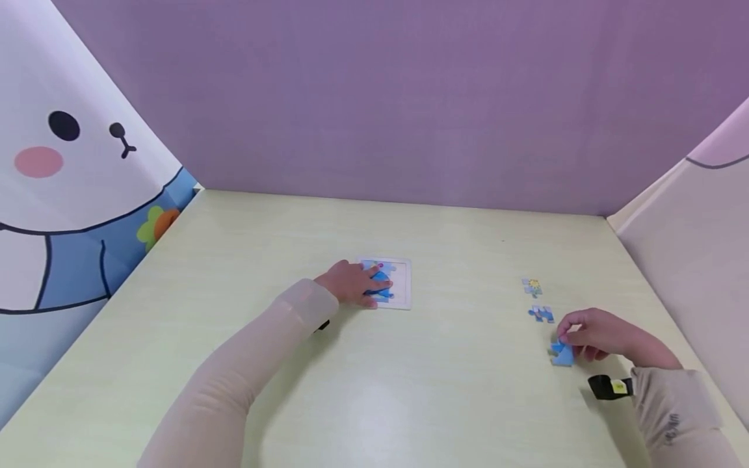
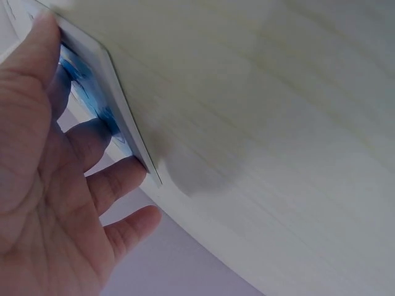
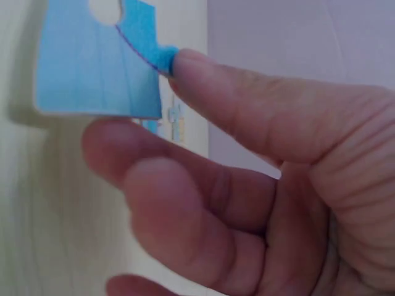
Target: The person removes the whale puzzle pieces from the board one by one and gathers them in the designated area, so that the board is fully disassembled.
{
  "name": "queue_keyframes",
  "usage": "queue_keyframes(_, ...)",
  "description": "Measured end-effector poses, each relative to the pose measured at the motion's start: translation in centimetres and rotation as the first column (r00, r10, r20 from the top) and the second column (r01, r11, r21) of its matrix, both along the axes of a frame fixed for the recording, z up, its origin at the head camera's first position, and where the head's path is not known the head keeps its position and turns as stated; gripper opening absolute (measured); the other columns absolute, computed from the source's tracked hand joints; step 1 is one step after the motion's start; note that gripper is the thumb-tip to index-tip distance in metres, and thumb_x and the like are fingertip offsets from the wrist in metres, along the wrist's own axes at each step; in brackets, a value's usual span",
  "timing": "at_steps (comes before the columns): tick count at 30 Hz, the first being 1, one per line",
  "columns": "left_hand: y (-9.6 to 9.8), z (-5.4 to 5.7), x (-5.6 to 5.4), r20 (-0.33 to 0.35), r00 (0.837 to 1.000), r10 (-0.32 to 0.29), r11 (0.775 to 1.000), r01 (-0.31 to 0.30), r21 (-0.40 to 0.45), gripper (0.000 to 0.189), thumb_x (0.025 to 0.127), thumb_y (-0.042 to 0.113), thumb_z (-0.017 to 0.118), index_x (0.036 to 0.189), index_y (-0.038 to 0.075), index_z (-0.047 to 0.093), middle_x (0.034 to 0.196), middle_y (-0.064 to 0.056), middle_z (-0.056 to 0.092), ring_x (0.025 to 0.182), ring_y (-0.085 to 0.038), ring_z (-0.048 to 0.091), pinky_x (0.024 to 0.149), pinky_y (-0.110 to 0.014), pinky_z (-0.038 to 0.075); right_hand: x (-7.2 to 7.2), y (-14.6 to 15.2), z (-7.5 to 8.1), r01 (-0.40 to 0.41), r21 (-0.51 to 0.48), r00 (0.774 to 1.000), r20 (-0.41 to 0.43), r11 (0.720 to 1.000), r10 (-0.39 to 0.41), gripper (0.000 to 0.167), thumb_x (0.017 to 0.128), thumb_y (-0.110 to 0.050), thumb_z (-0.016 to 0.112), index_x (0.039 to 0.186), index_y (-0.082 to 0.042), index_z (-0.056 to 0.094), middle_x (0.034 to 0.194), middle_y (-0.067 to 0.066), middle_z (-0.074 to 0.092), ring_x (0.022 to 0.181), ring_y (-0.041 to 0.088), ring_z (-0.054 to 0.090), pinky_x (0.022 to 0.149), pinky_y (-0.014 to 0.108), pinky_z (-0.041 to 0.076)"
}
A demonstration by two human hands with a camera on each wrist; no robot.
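My left hand (image 1: 350, 283) rests with spread fingers on a white-framed jigsaw board (image 1: 408, 286). In the left wrist view, thumb and fingertips lie along the board's rim (image 2: 127, 114). Blue picture pieces fill the board's left part, partly hidden under the fingers; its right part shows a pale base. My right hand (image 1: 605, 337) pinches a light blue jigsaw piece (image 1: 563, 355) by its small tab. Seen from the right wrist, the piece (image 3: 80, 71) has a straight edge and a darker blue corner, with the thumb on the tab.
Two smaller jigsaw pieces lie beyond the right hand: one with a yellow flower-like print (image 1: 532, 286), the other blue (image 1: 541, 314). A purple partition (image 1: 409, 104) stands along the table's far edge, with printed panels at left and right.
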State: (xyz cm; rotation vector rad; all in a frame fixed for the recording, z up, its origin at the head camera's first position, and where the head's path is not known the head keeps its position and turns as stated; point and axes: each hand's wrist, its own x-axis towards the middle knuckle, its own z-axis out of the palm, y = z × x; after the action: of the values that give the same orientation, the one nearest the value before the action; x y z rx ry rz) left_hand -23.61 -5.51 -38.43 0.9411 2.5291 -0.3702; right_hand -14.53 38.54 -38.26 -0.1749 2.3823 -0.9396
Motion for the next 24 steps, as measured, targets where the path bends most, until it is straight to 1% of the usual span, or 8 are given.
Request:
queue_keyframes(4, -0.04, -0.09, -0.05, 0.000, 1.000, 0.001, 1.000, -0.001, 0.000, 0.063, 0.095, 0.053, 0.046, 0.152, 0.036, 0.023, 0.159, -0.001, 0.017, 0.140, -0.033, 0.029, 0.107, -0.050, 0.031, -0.20, -0.07, -0.51, 0.009, 0.011, 1.000, 0.006, 1.000, -0.009, 0.008, 0.091, -0.010, 0.060, 0.092, -0.003, 0.065, 0.065, 0.002, 0.056, 0.052, 0.017, 0.050, 0.046, 0.027, 0.041)
queue_keyframes(9, -0.04, 0.07, 0.07, 0.005, 1.000, 0.007, 1.000, -0.007, 0.005, 0.063, 0.095, 0.053, 0.046, 0.152, 0.036, 0.024, 0.159, -0.001, 0.017, 0.140, -0.033, 0.029, 0.107, -0.051, 0.031, -0.38, -0.25, -0.86, 0.015, 0.028, 1.000, 0.011, 0.999, -0.015, 0.007, 0.091, -0.009, 0.059, 0.091, -0.005, 0.065, 0.064, 0.002, 0.053, 0.053, 0.017, 0.049, 0.047, 0.027, 0.040)
queue_keyframes(14, 0.02, 0.28, 0.13, 0.008, 1.000, 0.017, 1.000, -0.017, 0.016, 0.063, 0.095, 0.051, 0.048, 0.152, 0.035, 0.025, 0.159, -0.002, 0.017, 0.140, -0.033, 0.028, 0.108, -0.051, 0.030, -0.46, -0.43, -0.95, 0.027, 0.063, 1.000, 0.002, 0.998, -0.028, 0.007, 0.091, -0.008, 0.058, 0.089, -0.006, 0.064, 0.063, 0.001, 0.052, 0.052, 0.016, 0.047, 0.046, 0.027, 0.039)
queue_keyframes(20, -0.07, 0.10, 0.08, 0.013, 1.000, 0.023, 1.000, -0.023, 0.019, 0.063, 0.095, 0.053, 0.047, 0.152, 0.036, 0.024, 0.159, -0.001, 0.015, 0.141, -0.032, 0.027, 0.108, -0.051, 0.029, -0.51, -0.52, -0.96, 0.049, 0.098, 0.999, -0.001, 0.994, -0.049, 0.007, 0.091, -0.010, 0.059, 0.089, -0.007, 0.065, 0.062, 0.000, 0.052, 0.052, 0.016, 0.048, 0.046, 0.027, 0.040)
queue_keyframes(24, -0.22, -0.01, 0.22, 0.016, 1.000, 0.020, 0.999, -0.021, 0.027, 0.062, 0.096, 0.052, 0.047, 0.152, 0.035, 0.025, 0.159, -0.001, 0.017, 0.140, -0.033, 0.027, 0.107, -0.051, 0.031, -0.50, -0.54, -0.80, 0.057, 0.098, 0.998, 0.002, 0.994, -0.058, 0.008, 0.090, -0.010, 0.059, 0.092, -0.005, 0.064, 0.061, 0.000, 0.050, 0.052, 0.016, 0.047, 0.046, 0.026, 0.039)
